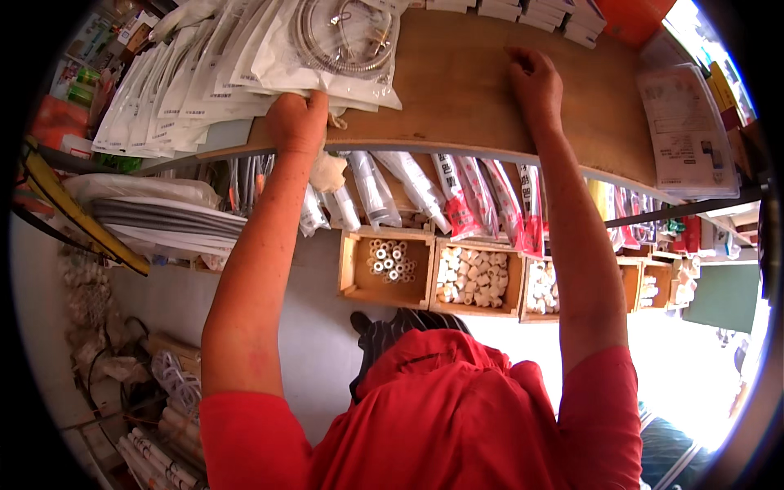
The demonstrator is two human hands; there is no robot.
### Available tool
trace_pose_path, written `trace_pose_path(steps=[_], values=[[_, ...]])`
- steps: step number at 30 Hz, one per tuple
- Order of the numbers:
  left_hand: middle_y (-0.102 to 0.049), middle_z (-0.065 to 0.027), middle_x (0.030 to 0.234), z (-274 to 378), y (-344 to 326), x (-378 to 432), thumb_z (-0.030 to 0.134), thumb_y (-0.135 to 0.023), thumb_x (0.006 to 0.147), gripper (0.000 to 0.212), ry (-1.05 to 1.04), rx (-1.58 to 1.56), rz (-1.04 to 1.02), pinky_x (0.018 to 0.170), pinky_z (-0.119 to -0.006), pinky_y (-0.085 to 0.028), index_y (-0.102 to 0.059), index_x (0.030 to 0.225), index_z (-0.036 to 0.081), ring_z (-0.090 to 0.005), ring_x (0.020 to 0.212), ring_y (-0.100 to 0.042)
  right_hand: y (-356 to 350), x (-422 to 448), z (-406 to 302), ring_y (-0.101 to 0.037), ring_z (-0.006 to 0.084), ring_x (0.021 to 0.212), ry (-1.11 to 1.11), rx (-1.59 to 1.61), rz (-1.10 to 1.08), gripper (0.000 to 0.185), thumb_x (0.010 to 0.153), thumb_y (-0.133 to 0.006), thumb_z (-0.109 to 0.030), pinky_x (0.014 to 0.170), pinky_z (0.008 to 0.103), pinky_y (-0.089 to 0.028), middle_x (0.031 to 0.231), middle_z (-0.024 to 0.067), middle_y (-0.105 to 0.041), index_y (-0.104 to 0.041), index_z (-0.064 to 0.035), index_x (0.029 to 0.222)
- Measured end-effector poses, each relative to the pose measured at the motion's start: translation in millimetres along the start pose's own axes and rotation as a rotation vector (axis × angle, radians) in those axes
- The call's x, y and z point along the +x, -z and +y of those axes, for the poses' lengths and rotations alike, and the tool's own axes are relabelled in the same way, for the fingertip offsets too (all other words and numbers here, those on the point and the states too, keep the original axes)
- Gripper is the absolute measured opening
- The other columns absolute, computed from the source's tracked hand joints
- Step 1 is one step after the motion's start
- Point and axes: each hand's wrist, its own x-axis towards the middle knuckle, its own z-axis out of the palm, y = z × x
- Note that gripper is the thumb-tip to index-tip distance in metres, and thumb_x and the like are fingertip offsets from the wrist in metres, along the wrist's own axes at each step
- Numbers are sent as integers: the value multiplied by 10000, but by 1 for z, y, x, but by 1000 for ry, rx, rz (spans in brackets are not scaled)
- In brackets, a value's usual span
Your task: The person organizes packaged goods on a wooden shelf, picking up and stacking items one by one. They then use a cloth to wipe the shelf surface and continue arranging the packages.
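My left hand (298, 121) is closed on the near edge of a clear plastic bag (343, 79) that holds a coiled, silvery flexible hose (300, 27). More flat packets (177, 92) of the same look lie overlapped in a fanned row to its left. A beige cloth (329, 173) hangs at the shelf edge, partly behind my left wrist; whether the hand holds it is unclear. My right hand (537, 86) is on or just above the bare wooden shelf board (453, 79), fingers curled, and no object shows in it.
White boxes (539, 12) are stacked at the back. Printed plastic sleeves (689, 131) lie at the right. Beneath the shelf hang wrapped tubes (373, 190) and red-and-white packages (462, 196). Wooden bins hold rings (392, 260) and white pipe fittings (474, 275). A yellow-black strap (79, 208) crosses at left.
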Motion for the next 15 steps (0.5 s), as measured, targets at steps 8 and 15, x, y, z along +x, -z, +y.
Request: trace_pose_path(steps=[8,15], values=[[-627,-246,646,2,0,-1,397,-571,780,446,16,-3,5,633,-516,-518,-675,622,-6,-429,639,-646,4,-1,-10,-673,241,880,-65,-10,-50,233,823,-611,-96,826,339,-528,970,112,-691,-730,-77,1023],[-624,-238,629,0,-2,0,417,-578,778,460,29,-13,4,617,-511,-516,-675,614,-2,-419,618,-645,5,-2,-11,-662,243,875,-49,1,-56,230,822,-613,-95,822,342,-519,966,116,-684,-725,-71,1021]])
